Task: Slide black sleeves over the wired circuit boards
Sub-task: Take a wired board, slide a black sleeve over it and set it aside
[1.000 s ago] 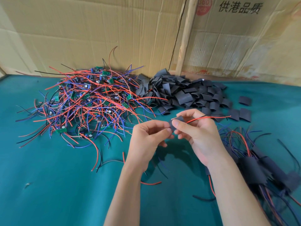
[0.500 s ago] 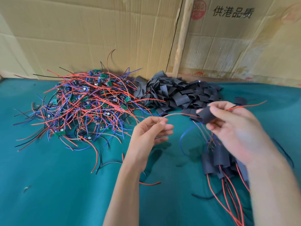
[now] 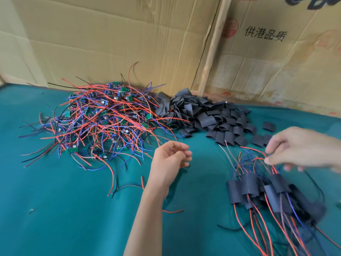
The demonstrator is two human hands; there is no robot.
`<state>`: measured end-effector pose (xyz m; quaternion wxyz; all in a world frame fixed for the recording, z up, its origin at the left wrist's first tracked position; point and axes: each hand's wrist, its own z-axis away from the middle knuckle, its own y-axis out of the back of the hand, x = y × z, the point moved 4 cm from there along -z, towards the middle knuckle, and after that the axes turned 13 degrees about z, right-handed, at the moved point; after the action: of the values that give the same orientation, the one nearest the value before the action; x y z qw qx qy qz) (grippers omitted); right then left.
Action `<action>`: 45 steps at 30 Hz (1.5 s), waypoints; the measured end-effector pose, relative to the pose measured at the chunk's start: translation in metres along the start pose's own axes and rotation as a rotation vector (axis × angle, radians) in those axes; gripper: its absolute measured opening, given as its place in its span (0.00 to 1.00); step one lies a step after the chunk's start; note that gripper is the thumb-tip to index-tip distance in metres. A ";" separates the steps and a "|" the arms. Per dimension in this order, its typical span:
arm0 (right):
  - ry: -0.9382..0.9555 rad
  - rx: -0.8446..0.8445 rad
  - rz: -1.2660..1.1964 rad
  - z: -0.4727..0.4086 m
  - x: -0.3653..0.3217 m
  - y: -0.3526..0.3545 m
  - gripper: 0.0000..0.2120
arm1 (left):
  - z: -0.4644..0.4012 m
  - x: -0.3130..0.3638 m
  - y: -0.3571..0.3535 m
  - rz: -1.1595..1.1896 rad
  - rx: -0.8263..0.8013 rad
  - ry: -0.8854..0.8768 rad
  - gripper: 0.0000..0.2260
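Note:
A tangled heap of wired circuit boards (image 3: 103, 122), small green boards with red, blue and black leads, lies at the back left of the green cloth. Right beside it sits a pile of empty black sleeves (image 3: 206, 119). At the front right lies a cluster of sleeved boards (image 3: 258, 189) with their wires trailing toward me. My left hand (image 3: 171, 159) hovers mid-table, fingers loosely curled, holding nothing. My right hand (image 3: 299, 150) is blurred above the sleeved cluster, fingers stretched out, fingertips close to its red wires.
The green cloth (image 3: 55, 209) covers the table. Cardboard sheets (image 3: 129, 43) and a wooden strip (image 3: 212, 52) stand along the back. A few loose sleeves (image 3: 268, 126) lie right of the sleeve pile. Stray wire offcuts (image 3: 129, 187) lie near my left forearm.
My right hand carried the sleeved board to the right and let it go over the sleeved cluster. My left hand let go of the wires and stayed mid-table.

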<state>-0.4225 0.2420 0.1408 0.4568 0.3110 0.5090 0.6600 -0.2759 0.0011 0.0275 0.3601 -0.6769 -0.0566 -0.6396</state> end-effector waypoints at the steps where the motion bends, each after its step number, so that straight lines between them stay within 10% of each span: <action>1: 0.019 0.106 0.064 -0.003 -0.013 0.009 0.07 | -0.001 -0.001 0.001 -0.006 0.009 0.003 0.12; 9: 0.576 0.182 -0.043 -0.029 -0.210 -0.008 0.05 | -0.003 -0.006 -0.001 -0.175 -0.005 -0.017 0.11; 15: 0.573 0.244 -0.074 -0.071 -0.293 -0.042 0.14 | -0.001 -0.003 0.000 -0.254 -0.058 -0.053 0.07; 33: 0.415 0.418 -0.337 -0.065 -0.221 -0.020 0.05 | 0.000 -0.003 -0.005 -0.231 -0.125 0.004 0.11; 39: 0.326 0.140 -1.048 -0.056 -0.176 0.004 0.12 | 0.004 -0.001 -0.003 -0.207 -0.237 0.082 0.15; 45: 0.545 -0.096 -1.267 -0.034 -0.181 0.012 0.12 | -0.001 0.008 0.008 0.044 0.044 -0.020 0.09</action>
<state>-0.3851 0.0611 0.1524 0.6233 -0.2440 0.6595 0.3421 -0.2716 -0.0082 0.0312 0.3881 -0.6763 -0.0594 -0.6233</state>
